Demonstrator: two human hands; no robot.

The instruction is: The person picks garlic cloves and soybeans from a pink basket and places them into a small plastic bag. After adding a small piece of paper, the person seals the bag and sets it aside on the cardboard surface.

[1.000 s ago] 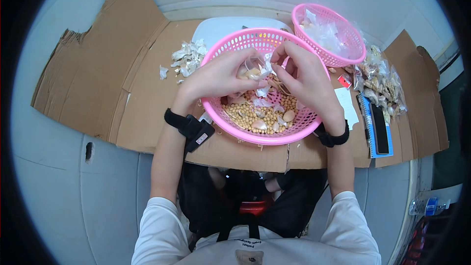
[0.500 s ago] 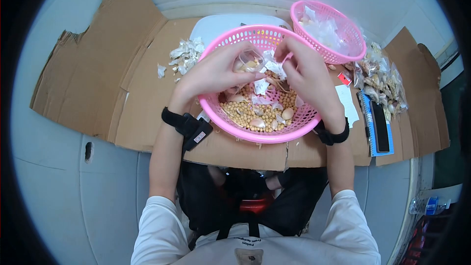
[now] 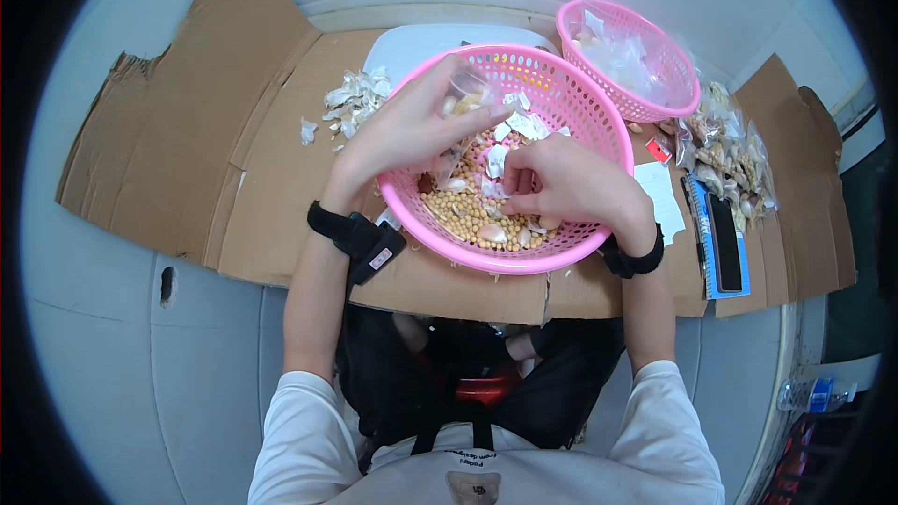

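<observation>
left fingers (image 3: 483, 121) grip clear bag (image 3: 468, 86), long axis fore-aft; right fingers (image 3: 521, 164): grasp unclear.

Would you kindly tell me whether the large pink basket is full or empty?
Partly full: beans and white scraps lie inside the basket, below its rim.

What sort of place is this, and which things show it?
Probably a makeshift food-sorting corner: cardboard spread underneath, loose beans in the front pink basket, and filled clear bags at the right.

White short sleeves (image 3: 304, 435), black wrist straps (image 3: 638, 263), black trousers (image 3: 572, 369), small dark lettering (image 3: 474, 459)
</observation>
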